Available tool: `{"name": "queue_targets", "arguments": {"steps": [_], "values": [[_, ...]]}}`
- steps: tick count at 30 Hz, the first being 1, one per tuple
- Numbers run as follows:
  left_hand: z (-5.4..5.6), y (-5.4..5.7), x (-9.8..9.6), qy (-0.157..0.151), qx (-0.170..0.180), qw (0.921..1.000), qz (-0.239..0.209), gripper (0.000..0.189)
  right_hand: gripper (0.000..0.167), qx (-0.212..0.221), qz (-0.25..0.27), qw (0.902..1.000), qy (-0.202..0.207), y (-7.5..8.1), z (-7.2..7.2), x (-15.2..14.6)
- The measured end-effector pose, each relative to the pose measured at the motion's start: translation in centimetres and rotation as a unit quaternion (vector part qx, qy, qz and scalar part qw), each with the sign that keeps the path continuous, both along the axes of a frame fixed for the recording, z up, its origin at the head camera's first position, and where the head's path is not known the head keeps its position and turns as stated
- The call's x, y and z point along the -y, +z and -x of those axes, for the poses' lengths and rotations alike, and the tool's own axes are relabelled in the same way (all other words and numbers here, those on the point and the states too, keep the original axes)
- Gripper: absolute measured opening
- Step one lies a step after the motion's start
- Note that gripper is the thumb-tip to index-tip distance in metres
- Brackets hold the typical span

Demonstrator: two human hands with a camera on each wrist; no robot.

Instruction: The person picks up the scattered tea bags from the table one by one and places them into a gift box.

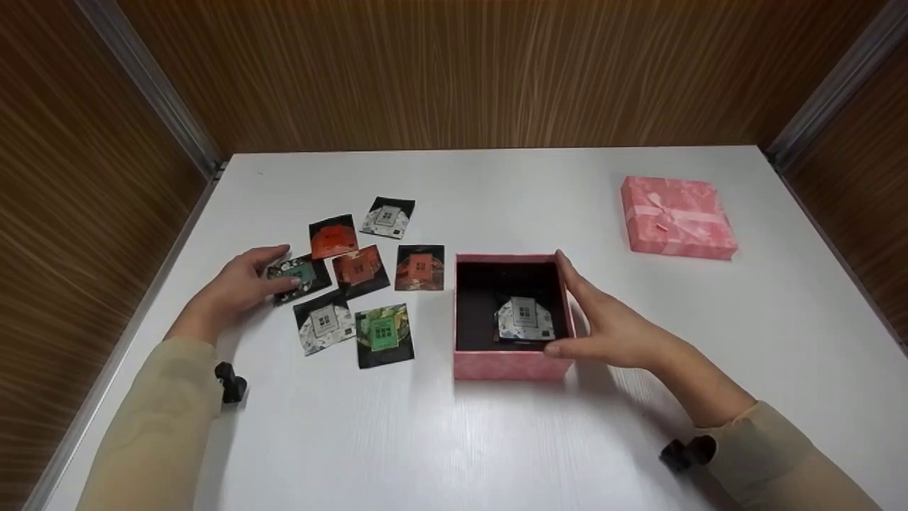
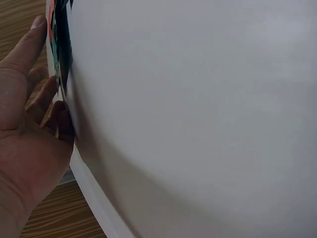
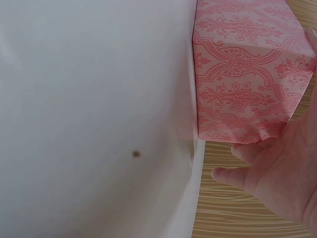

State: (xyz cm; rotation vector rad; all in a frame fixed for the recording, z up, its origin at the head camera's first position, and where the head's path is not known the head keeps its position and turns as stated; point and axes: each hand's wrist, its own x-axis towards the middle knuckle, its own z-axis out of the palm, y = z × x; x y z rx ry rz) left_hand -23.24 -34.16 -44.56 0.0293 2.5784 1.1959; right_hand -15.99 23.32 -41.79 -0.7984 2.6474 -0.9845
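My left hand (image 1: pixel 237 287) is at the left edge of a black-and-green patterned sachet (image 1: pixel 301 275), thumb over its face and fingers at its side. In the left wrist view the fingers curl at that sachet's edge. My right hand (image 1: pixel 613 326) grips the right side of an open pink box (image 1: pixel 511 365), thumb at the near right corner and a finger along the far one. The right wrist view shows the box's pink patterned outer wall (image 3: pixel 237 89) with fingers against it. Inside the dark interior lies a black-and-white sachet (image 1: pixel 525 318).
Several other flat sachets lie left of the box, among them a green one (image 1: pixel 384 336), an orange one (image 1: pixel 420 267) and a white one (image 1: pixel 387 217). A pink lid with a bow (image 1: pixel 681 216) rests at the back right of the white table (image 1: pixel 496 440). Wood-grain panels (image 1: pixel 454 78) enclose three sides.
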Motion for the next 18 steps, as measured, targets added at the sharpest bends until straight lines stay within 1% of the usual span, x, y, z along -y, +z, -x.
{"name": "queue_targets", "arguments": {"steps": [2, 5, 8, 14, 16, 18], "values": [[0.13, -0.25, -0.07, -0.006, -0.015, 0.9998, 0.01, 0.08, 0.129, 0.0, 0.0, 1.0, -0.001, -0.04, 0.01, 0.02], [0.31, -0.47, -0.14, -0.022, -0.048, 0.9981, 0.034, 0.077, 0.129, -0.002, -0.002, 1.0, -0.002, -0.01, 0.03, 0.03], [0.37, -0.54, -0.16, -0.031, -0.065, 0.9962, 0.05, 0.074, 0.129, 0.0, -0.002, 1.0, -0.004, 0.05, 0.02, 0.01], [0.31, -0.62, -0.11, -0.029, -0.069, 0.996, 0.048, 0.072, 0.13, 0.002, -0.001, 1.0, -0.007, 0.05, -0.03, 0.0], [0.25, -0.65, -0.11, -0.025, -0.067, 0.9963, 0.047, 0.071, 0.13, 0.002, -0.003, 1.0, -0.008, 0.05, -0.04, 0.0], [0.16, -0.65, -0.11, -0.012, -0.057, 0.9976, 0.039, 0.072, 0.13, 0.004, -0.002, 1.0, -0.008, 0.04, -0.03, 0.01]]}}
